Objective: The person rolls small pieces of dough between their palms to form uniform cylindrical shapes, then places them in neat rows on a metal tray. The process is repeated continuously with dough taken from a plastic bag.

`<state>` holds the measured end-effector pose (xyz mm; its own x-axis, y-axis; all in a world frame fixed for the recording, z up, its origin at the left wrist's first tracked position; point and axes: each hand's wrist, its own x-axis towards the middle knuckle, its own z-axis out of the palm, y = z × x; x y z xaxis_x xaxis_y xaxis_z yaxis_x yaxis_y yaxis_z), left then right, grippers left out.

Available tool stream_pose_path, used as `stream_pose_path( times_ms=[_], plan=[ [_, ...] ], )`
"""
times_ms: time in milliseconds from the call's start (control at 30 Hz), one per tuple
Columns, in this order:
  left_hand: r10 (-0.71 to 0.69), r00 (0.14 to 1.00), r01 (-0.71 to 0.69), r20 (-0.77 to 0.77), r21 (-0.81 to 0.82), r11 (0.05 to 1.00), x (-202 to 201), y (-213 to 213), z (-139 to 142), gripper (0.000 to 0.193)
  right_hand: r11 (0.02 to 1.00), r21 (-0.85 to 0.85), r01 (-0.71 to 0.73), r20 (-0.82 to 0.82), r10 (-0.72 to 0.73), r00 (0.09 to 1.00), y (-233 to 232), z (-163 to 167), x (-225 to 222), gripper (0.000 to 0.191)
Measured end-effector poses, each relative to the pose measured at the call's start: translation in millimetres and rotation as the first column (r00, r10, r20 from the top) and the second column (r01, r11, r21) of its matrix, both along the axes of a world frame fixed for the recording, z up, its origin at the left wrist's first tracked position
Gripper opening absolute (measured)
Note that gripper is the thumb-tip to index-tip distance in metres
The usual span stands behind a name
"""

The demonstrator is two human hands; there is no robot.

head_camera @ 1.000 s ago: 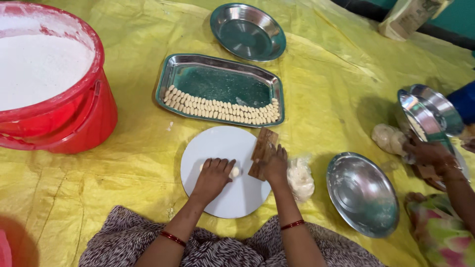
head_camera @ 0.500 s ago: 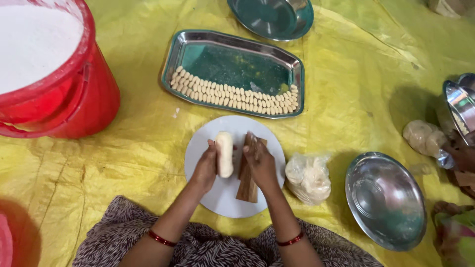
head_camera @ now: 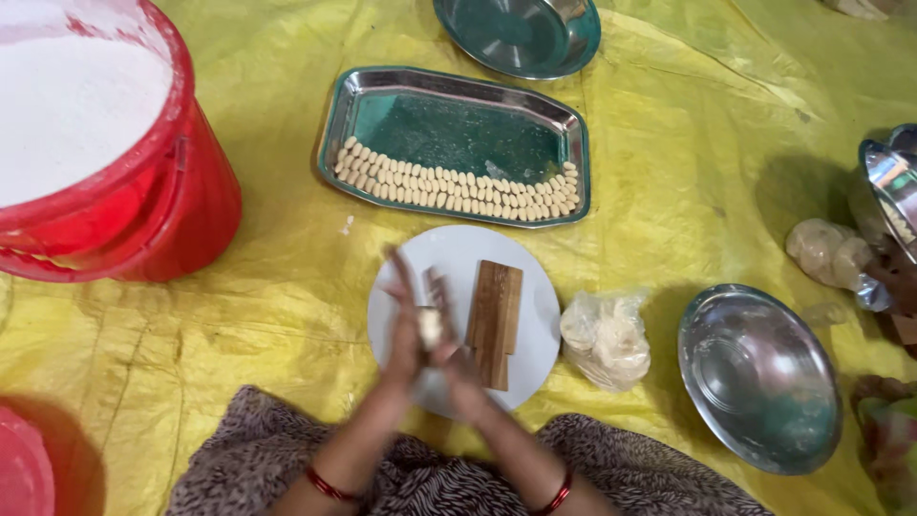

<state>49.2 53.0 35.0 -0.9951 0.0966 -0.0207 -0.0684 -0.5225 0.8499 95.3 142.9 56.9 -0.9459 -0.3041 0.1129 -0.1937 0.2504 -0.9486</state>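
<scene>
Both hands, left hand (head_camera: 406, 334) and right hand (head_camera: 449, 344), now pressed together around one dough piece (head_camera: 429, 327).

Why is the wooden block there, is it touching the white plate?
Touching. The head view shows the wooden block lying flat on the white plate, no gap beneath.

Wooden block (head_camera: 495, 323) and bag (head_camera: 606, 337) rightward

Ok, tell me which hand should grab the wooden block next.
Probably the right hand: the wooden block lies just beside it on the white plate, while the left hand sits farther off, cupping the dough piece.
</scene>
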Motion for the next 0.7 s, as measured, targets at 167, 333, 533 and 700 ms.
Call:
stream_pose_path(
  times_ms=[167, 333, 533, 700],
  plan=[
    [-0.359, 0.895, 0.26, -0.266, -0.344, 0.902, 99, 82, 16, 0.096, 0.889, -0.158, 0.43, -0.067, -0.444, 0.894, 111, 6, -84, 0.113],
    [-0.308, 0.923, 0.277, -0.231, -0.158, 0.948, 65, 55, 45, 0.112, 0.962, -0.085, 0.261, 0.289, -0.227, 0.93, 75, 6, -44, 0.111],
    [0.113, 0.963, -0.154, -0.246, -0.156, 0.976, -21, -26, 23, 0.089, 0.977, -0.073, -0.2, -0.15, 0.188, 0.971, -6, 43, 23, 0.107],
    [0.118, 0.948, -0.204, -0.295, -0.281, 0.938, -15, -10, 23, 0.096, 0.999, -0.035, -0.028, 0.004, 0.028, 1.0, -8, 28, 13, 0.104]
  ],
)
